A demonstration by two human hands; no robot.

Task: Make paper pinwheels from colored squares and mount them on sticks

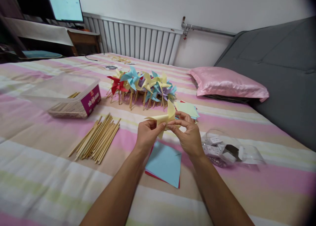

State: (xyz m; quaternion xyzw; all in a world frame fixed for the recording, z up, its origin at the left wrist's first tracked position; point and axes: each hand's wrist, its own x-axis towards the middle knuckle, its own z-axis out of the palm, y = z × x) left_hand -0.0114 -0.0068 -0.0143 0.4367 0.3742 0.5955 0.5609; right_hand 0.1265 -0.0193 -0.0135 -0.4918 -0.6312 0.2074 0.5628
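Here, pale yellow paper (165, 118), folded, curled flaps, pinched by both hands.

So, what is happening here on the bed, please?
A person pinches a partly folded yellow paper with the left hand and the right hand, above the striped bed. Below the hands a blue paper square lies on a red sheet. Wooden sticks lie loose to the left, near a clear plastic box holding more. Behind, finished paper pinwheels on sticks lie in a pile.
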